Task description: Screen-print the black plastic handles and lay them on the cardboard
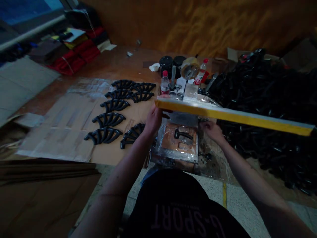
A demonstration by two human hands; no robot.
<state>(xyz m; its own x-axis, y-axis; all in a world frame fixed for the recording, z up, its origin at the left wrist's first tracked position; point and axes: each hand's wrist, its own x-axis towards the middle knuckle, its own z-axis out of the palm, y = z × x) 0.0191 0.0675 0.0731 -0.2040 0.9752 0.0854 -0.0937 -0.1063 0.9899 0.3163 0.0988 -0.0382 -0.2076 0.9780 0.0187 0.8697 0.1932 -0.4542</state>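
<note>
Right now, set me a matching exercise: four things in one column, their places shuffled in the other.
Things
1. Single black piece
2. Fanned black pieces
3. Heap of black pieces
4. Tape roll

Places
A. On the cardboard, left of the left hand
B. Beyond the yellow bar, between two red-capped bottles
C. On the square board between the forearms
D. Piled to the right of the right hand

Pairs: 1-C, 2-A, 3-D, 4-B
</note>
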